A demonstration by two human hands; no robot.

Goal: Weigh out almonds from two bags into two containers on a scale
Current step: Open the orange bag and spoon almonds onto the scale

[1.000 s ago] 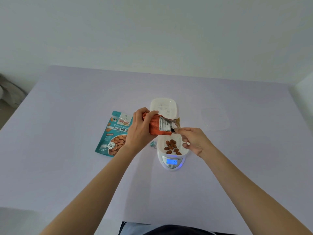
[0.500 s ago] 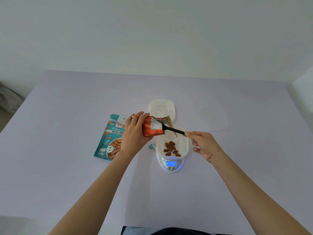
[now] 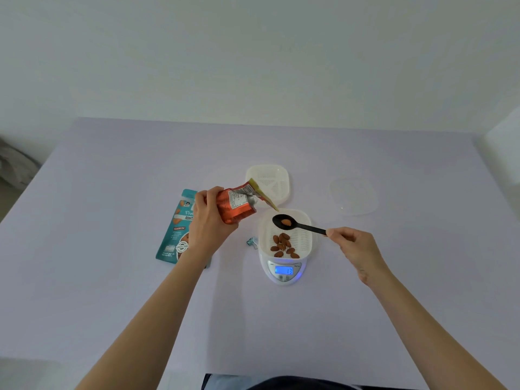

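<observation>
My left hand (image 3: 211,220) grips an open orange almond bag (image 3: 237,208), tilted with its mouth to the right. My right hand (image 3: 356,246) pinches the handle of a black spoon (image 3: 302,226); one almond lies in its bowl, above a white container (image 3: 308,237). That container stands on a white scale (image 3: 284,273) whose blue display reads 13, and several almonds (image 3: 283,245) lie in it. A second white container (image 3: 268,181) stands behind, partly hidden by the bag. A teal almond bag (image 3: 176,235) lies flat to the left, partly under my left hand.
A clear lid (image 3: 353,196) lies at the back right of the lilac table (image 3: 112,277). A small teal clip (image 3: 251,242) lies left of the scale. A white object (image 3: 503,153) stands at the table's far right edge.
My right hand drew the spoon out of the orange bag to the right, with one almond in it. The spoon now hangs over the container on the scale. The bag's mouth tilted up slightly.
</observation>
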